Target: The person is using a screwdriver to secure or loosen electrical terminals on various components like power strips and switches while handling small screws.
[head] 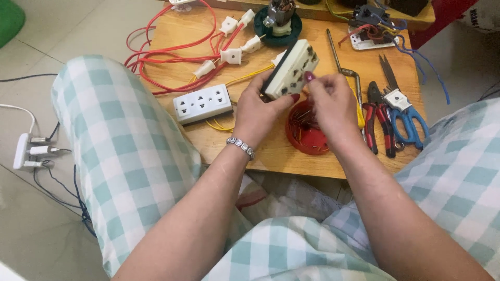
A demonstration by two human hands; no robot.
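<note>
Cream plastic socket block, frame centre, gripped from below by left hand; long axis tilts up-right. Right hand, fingertips pinched together at its lower right edge. Beyond: red wires.

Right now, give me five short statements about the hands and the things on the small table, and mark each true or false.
1. The left hand holds a white socket block. True.
2. The right hand grips the blue scissors. False: the scissors lie on the wooden table; its fingers are at the socket block.
3. A red dish sits below the hands. True.
4. The wires on the table's left are green. False: the wires are red.
5. A second socket strip lies flat on the table. True.
</note>
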